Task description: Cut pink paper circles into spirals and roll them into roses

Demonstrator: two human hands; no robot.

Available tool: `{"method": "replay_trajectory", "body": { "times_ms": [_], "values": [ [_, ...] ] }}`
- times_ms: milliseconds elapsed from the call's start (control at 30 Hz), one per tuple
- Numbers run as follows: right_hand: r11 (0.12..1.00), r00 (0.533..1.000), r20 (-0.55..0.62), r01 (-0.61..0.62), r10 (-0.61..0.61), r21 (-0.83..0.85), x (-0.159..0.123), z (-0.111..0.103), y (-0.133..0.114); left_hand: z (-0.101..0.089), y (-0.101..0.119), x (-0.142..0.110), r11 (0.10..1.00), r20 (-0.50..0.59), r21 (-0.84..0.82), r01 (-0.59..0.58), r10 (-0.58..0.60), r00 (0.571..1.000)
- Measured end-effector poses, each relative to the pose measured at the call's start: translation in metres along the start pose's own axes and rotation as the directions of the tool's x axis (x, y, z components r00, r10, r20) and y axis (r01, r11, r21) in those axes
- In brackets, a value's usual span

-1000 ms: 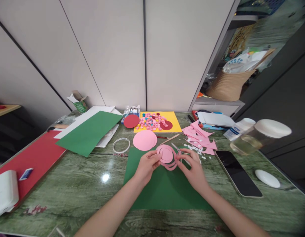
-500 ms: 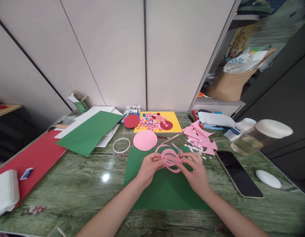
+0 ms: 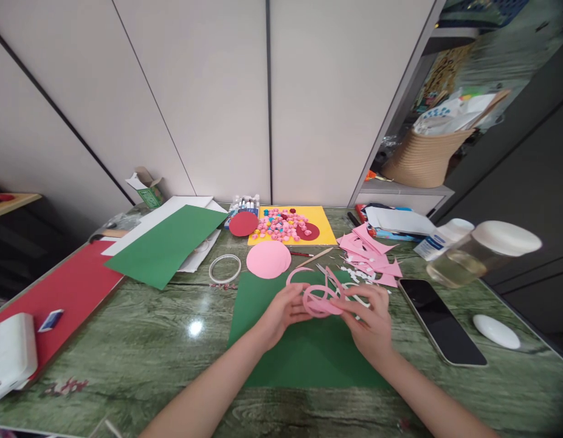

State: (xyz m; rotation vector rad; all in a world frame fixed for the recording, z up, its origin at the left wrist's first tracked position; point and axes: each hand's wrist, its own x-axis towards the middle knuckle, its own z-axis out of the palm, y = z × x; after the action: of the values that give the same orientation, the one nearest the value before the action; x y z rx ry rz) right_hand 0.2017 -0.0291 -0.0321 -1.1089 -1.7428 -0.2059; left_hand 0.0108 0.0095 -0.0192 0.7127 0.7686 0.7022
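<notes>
Thin pink paper rings overlap between my two hands, above a green sheet. My left hand has its fingertips at the left edge of the rings. On the other side, my right hand pinches them between thumb and fingers. A white curved strip shows by the right fingers; I cannot tell if it is held. Behind the rings lie scissors, their handles mostly hidden. Pink paper circles rest in a stack just past the green sheet.
Pink scraps and white bits spread at the right, near a phone and a lidded container. A yellow sheet carries small pink balls. A tape roll lies left of the circles.
The pink rings have shifted slightly right and spread apart. My right hand has moved a little right, and a white curved strip now shows beside it.
</notes>
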Motion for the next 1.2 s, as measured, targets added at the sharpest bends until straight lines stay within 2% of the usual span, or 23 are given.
{"method": "replay_trajectory", "body": {
  "times_ms": [67,133,267,367,433,500,600,667,733,767,800,833,933,1000,1133,1200],
  "values": [
    [0.999,0.999,0.004,0.034,-0.034,-0.02,0.0,-0.001,0.0,0.0,0.001,-0.001,0.991,0.069,-0.059,0.119,-0.114,0.991],
    [0.997,0.998,0.009,0.067,-0.066,-0.049,0.0,-0.001,0.001,-0.001,0.001,-0.001,0.983,0.062,-0.081,0.164,-0.159,0.985],
    [0.99,0.997,0.054,0.068,-0.062,-0.127,-0.002,0.002,0.003,-0.003,0.002,0.002,0.995,-0.016,-0.061,0.079,-0.08,0.997],
    [0.996,0.994,0.094,-0.054,0.061,-0.077,-0.004,0.006,0.006,-0.005,0.001,0.004,0.998,-0.035,-0.051,0.025,-0.026,0.999],
    [0.971,0.965,0.122,-0.237,0.232,0.03,-0.005,0.009,0.009,-0.006,0.0,0.005,0.999,-0.04,-0.049,0.007,-0.009,0.999],
    [0.867,0.881,0.178,-0.466,0.438,0.176,-0.006,0.012,0.012,-0.007,-0.002,0.006,0.999,-0.042,-0.047,-0.006,0.004,0.999],
    [0.599,0.698,0.35,-0.716,0.625,0.358,-0.006,0.016,0.014,-0.008,-0.003,0.008,0.999,-0.045,-0.042,-0.023,0.021,0.999],
    [0.422,0.584,0.498,-0.81,0.642,0.407,-0.006,0.018,0.015,-0.009,-0.004,0.008,0.999,-0.049,-0.036,-0.032,0.03,0.998],
    [0.277,0.495,0.607,-0.864,0.621,0.421,-0.005,0.018,0.014,-0.009,-0.005,0.008,0.999,-0.055,-0.026,-0.04,0.038,0.998],
    [0.229,0.469,0.64,-0.876,0.609,0.424,-0.005,0.018,0.013,-0.009,-0.005,0.008,0.999,-0.058,-0.02,-0.044,0.043,0.997],
    [0.217,0.462,0.658,-0.88,0.594,0.422,-0.005,0.017,0.012,-0.009,-0.005,0.008,0.999,-0.062,-0.011,-0.049,0.048,0.997],
    [0.261,0.479,0.664,-0.876,0.574,0.406,-0.004,0.017,0.011,-0.009,-0.005,0.007,0.998,-0.064,-0.002,-0.056,0.055,0.996],
    [0.544,0.579,0.649,-0.788,0.493,0.289,-0.003,0.017,0.008,-0.006,-0.005,0.006,0.995,-0.072,0.043,-0.085,0.088,0.994],
    [0.672,0.627,0.615,-0.712,0.479,0.203,-0.003,0.016,0.008,-0.004,-0.004,0.006,0.99,-0.08,0.088,-0.112,0.119,0.99],
    [0.777,0.707,0.476,-0.625,0.523,0.073,-0.004,0.012,0.009,-0.001,-0.001,0.006,0.959,-0.15,0.208,-0.194,0.227,0.962],
    [0.832,0.761,0.413,-0.554,0.5,0.013,-0.006,0.01,0.009,-0.002,-0.001,0.005,0.94,-0.184,0.272,-0.206,0.261,0.948]
  ]
}}
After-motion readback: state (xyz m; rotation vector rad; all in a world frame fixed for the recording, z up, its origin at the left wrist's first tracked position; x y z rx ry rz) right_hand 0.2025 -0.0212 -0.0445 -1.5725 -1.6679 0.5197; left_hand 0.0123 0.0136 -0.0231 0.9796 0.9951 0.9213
